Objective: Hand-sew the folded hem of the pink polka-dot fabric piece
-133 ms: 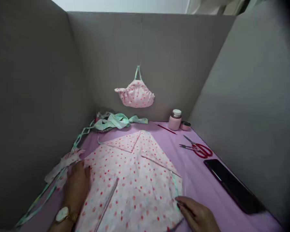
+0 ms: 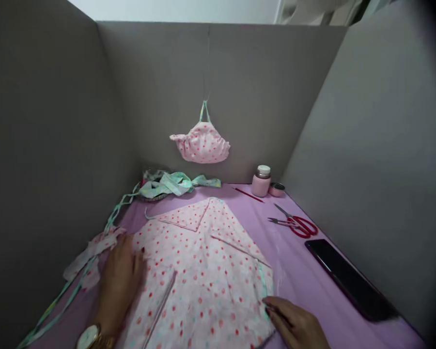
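Left hand (image 2: 120, 271) lies palm down on the left edge of the polka-dot fabric (image 2: 207, 266), fingers loose and gripping nothing, with a wristwatch (image 2: 88, 337) on its wrist. Just left of it, mint cords (image 2: 111, 222) trail past pink scraps (image 2: 94, 249), and beyond, at the back, sits a heap of mint fabric strips (image 2: 174, 184). Between the two hands, the polka-dot fabric spreads over the purple-covered surface (image 2: 290, 271), its long axis running away from the person to a narrow far end; a gathered polka-dot piece (image 2: 203, 144) hangs on a thread behind it. Farther right are a thin red stick (image 2: 249, 195), a pink jar (image 2: 260, 185) with a white lid and a low round tin (image 2: 276, 190). Right hand (image 2: 298, 322), the nearer one to the fabric's mint trim (image 2: 263, 278), seems to pinch the right edge there, the fabric lying to its left. Red-handled scissors (image 2: 303, 226) and a dark-screened smartphone (image 2: 350, 278) lie beyond it; no brand, label or writing is readable anywhere
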Available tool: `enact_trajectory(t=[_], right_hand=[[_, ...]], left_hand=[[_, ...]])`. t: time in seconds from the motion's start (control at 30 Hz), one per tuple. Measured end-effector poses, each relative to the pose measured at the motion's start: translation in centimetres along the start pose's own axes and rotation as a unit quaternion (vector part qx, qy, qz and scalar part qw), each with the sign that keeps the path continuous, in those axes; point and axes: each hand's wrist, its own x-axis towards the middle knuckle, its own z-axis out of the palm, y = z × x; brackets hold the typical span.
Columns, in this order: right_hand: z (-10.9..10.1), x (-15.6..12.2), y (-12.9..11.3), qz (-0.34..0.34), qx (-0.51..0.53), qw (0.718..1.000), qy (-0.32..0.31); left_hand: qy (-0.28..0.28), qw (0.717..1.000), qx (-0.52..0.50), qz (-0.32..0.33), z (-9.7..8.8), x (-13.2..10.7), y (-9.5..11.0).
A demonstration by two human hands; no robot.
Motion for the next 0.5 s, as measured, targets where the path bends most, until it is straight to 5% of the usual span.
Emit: enact_trajectory(t=[0.17, 0.37, 0.5], right_hand=[[-1.7, 1.1, -0.3, 0.066, 0.033, 0.997, 0.012], [-6.9, 4.3, 3.5, 0.15, -0.084, 0.969, 0.177], [-5.9, 4.4, 6.5, 0.102, -0.149, 0.978, 0.108]], left_hand=[[-0.145, 0.988, 0.036, 0.034, 2.1, -1.3, 0.8], [-0.152, 0.986, 0.062, 0.033, 2.1, -1.6, 0.8], [-0.145, 0.987, 0.062, 0.037, 2.1, -1.5, 0.8]])
